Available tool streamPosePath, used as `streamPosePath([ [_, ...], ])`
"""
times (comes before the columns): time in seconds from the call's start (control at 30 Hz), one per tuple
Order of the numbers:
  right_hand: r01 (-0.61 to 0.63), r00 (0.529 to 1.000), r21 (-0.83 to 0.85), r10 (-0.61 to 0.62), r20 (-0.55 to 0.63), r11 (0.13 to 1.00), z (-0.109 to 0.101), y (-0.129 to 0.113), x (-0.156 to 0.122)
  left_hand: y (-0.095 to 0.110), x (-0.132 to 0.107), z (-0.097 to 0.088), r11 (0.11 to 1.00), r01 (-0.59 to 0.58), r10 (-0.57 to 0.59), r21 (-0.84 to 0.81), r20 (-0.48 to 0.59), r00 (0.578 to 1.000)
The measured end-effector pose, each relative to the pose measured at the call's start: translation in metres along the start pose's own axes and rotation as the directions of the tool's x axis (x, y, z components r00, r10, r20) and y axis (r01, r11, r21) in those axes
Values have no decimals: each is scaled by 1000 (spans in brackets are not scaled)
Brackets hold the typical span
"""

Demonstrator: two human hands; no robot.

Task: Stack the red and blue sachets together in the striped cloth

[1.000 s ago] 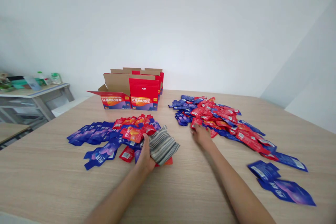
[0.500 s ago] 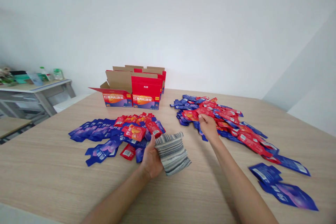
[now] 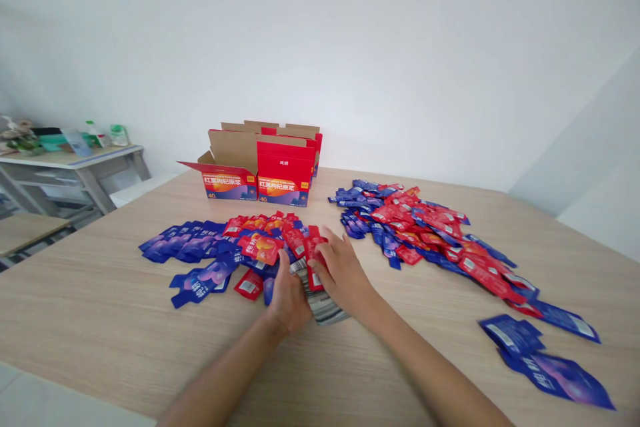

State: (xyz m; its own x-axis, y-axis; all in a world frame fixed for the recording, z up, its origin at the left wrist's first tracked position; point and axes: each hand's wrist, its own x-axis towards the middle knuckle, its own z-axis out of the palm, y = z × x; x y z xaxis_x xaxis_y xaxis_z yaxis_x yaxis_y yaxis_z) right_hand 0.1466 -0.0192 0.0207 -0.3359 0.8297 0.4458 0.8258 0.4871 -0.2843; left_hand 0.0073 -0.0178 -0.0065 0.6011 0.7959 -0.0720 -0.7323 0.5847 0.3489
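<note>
My left hand (image 3: 289, 303) is closed on a grey-and-black striped cloth (image 3: 325, 309), held above the front middle of the table. My right hand (image 3: 350, 275) pinches a red pouch (image 3: 314, 247), which lies over the cloth's upper part and hides some of it. Just beyond my left hand is a loose pile of pouches, with a red one (image 3: 261, 248) on top and a blue one (image 3: 201, 283) towards the front. To the right a larger heap of red and blue pouches (image 3: 400, 213) spreads across the table.
Several red printed cartons (image 3: 283, 180) with raised flaps stand at the back of the wooden table (image 3: 150, 333). Two blue pouches (image 3: 565, 373) lie apart at the front right. A side desk (image 3: 75, 160) with bottles is at the far left, and a white wall (image 3: 380, 67) rises behind.
My right hand has come left from the large heap with a red pouch and brought it over the striped cloth. My left hand keeps its hold on the cloth.
</note>
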Motion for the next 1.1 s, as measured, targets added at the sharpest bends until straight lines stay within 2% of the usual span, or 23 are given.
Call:
streamPosePath([
  [0.07, -80, 997, -18, 80, -1, 997, 6, 1, 1, -5, 0, 0, 999, 28, -28, -19, -2, 1000],
  [0.17, -85, 994, 90, 78, 73, 992, 9, 8, 4, -10, 0, 0, 999, 23, -24, -40, -6, 1000],
  [0.27, -39, 999, 162, 36, 21, 986, 10, 21, 6, -9, 1, 1, 998, 38, -36, -53, 22, 999],
  [0.4, 131, 990, 85, -125, -66, 988, 17, 30, 4, -2, 1, -1, 997, 22, -18, -70, 62, 998],
  [0.47, 196, 978, 16, -195, -71, 980, 21, 27, 2, 2, 1, 0, 997, -3, 7, -82, 47, 999],
  [0.57, 209, 976, -87, -213, -36, 974, 21, 20, 0, 5, 1, 3, 994, -28, 27, -108, -10, 1000],
  [0.77, 295, 947, -151, -267, 180, 944, 2, 10, -1, 12, 2, 2, 989, -69, 65, -130, -32, 997],
  [0.83, 295, 942, -171, -256, 219, 940, -5, 3, -3, 18, 3, -1, 989, -85, 81, -124, -39, 996],
  [0.97, 269, 953, -229, -224, 202, 936, -10, -10, -6, 31, 4, -5, 983, -149, 145, -107, -44, 989],
  [1.1, 262, 963, -227, -238, 127, 938, 1, -9, -5, 28, 4, -6, 984, -147, 147, -100, -5, 989],
])
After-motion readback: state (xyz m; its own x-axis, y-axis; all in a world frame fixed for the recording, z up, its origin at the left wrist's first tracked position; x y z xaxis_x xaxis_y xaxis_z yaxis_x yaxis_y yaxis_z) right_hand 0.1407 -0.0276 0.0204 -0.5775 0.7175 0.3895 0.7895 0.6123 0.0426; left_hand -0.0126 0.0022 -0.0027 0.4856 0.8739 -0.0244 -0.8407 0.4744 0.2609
